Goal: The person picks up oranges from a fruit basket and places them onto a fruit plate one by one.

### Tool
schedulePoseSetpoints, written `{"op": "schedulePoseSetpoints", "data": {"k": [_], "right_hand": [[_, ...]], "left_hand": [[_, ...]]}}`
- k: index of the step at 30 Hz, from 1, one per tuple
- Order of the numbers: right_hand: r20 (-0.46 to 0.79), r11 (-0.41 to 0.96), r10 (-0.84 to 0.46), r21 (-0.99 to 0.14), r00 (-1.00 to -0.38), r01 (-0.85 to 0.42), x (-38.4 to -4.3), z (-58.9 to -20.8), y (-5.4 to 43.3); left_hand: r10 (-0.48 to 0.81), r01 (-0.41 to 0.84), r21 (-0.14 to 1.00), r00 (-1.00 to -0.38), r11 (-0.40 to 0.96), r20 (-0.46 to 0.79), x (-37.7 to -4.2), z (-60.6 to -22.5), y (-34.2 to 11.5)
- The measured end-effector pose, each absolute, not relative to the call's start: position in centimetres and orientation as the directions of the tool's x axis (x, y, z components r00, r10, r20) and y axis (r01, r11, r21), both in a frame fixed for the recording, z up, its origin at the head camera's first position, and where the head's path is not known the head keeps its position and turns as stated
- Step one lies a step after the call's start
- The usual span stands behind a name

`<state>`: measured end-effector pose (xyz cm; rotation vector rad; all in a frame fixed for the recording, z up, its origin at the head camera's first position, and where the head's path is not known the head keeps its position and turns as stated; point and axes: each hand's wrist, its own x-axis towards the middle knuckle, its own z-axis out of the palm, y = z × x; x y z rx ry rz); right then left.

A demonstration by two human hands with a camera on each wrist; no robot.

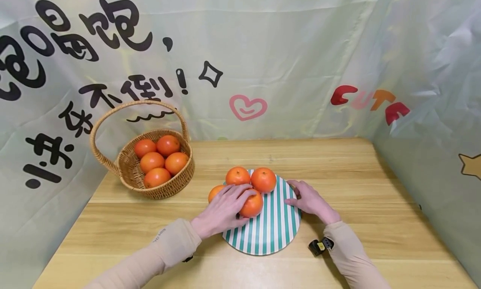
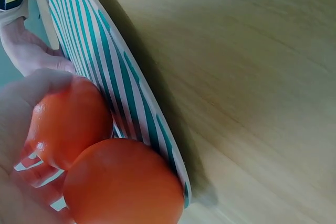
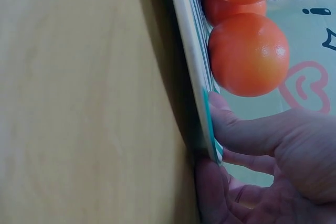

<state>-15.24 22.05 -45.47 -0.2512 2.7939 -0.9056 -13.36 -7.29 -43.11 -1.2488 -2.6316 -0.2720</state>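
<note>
A round plate (image 1: 276,228) with green and white stripes lies on the table, several oranges on its left and far parts. My left hand (image 1: 225,209) holds the nearest orange (image 1: 252,205), fingers over its top and thumb at its near side. Another orange (image 2: 126,182) sits right beside it, partly covered by the hand in the head view. Behind them stand two more, a left orange (image 1: 237,176) and a right orange (image 1: 264,180). At the plate's right rim, my right hand (image 1: 310,201) pinches the edge, thumb above and fingers below, as the right wrist view shows.
A wicker basket (image 1: 180,184) with a tall handle stands at the back left, holding several oranges (image 1: 152,162). Printed cloth walls (image 1: 293,63) close off the back and both sides of the wooden table (image 1: 357,168).
</note>
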Motion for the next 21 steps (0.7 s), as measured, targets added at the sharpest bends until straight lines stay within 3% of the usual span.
{"op": "schedulePoseSetpoints", "data": {"k": [21], "right_hand": [[-0.153, 0.801, -0.210, -0.593, -0.966, -0.080, -15.24, -45.33, 21.99]], "left_hand": [[0.740, 0.784, 0.046, -0.603, 0.620, 0.300, -13.49, -43.34, -7.30]]}}
